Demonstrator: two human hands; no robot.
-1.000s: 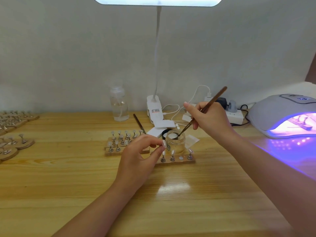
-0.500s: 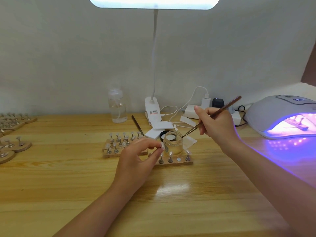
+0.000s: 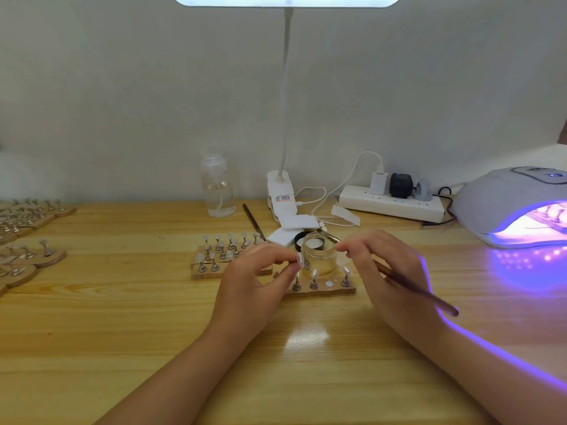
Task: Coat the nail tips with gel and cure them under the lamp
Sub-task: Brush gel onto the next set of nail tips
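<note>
A small glass jar of clear gel (image 3: pixel 317 256) stands open at the table's middle, its black lid (image 3: pixel 300 239) just behind it. My left hand (image 3: pixel 254 283) pinches a nail tip on its small stand (image 3: pixel 300 259) beside the jar's left wall. My right hand (image 3: pixel 389 271) grips a brown brush (image 3: pixel 429 297) to the right of the jar; the handle points down-right and the bristle end reaches past the jar's far rim. A wooden strip with nail tips (image 3: pixel 325 292) lies in front of the jar. The curing lamp (image 3: pixel 506 200) glows purple at the far right with a strip inside.
More strips of nail tips (image 3: pixel 219 256) lie left of the jar, and others (image 3: pixel 27 256) sit at the table's left edge. Behind are a clear bottle (image 3: pixel 217 191), a second brush (image 3: pixel 253 220), white pads (image 3: pixel 294 225), a desk lamp clip (image 3: pixel 277 194) and a power strip (image 3: pixel 392 204).
My right hand came down from above the jar to table level beside it, and the brush handle swung from pointing up-right to down-right. My left hand kept its hold by the jar.
</note>
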